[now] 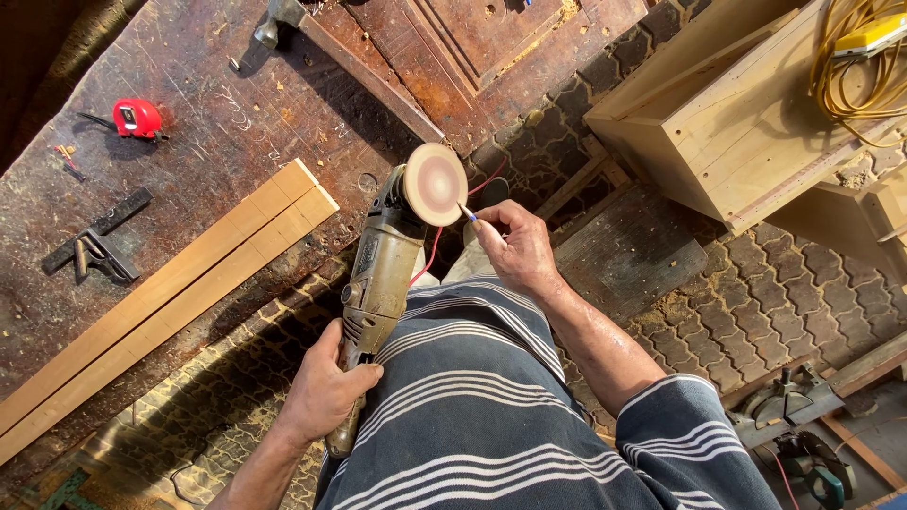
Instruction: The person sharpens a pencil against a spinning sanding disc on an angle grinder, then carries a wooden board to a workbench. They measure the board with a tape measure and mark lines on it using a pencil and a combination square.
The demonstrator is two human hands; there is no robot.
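Fingers (333,385) grip grey sander (380,274); pencil (466,212) touches disc (435,183).

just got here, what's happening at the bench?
A person in a striped shirt holds a disc sander by its rear handle with the left hand. The right hand holds a pencil with its tip at the edge of the round sanding disc, which faces up toward the camera. On the dark workbench beside them lie wooden slats, a red tape measure and a try square. A wooden box sits to the right.
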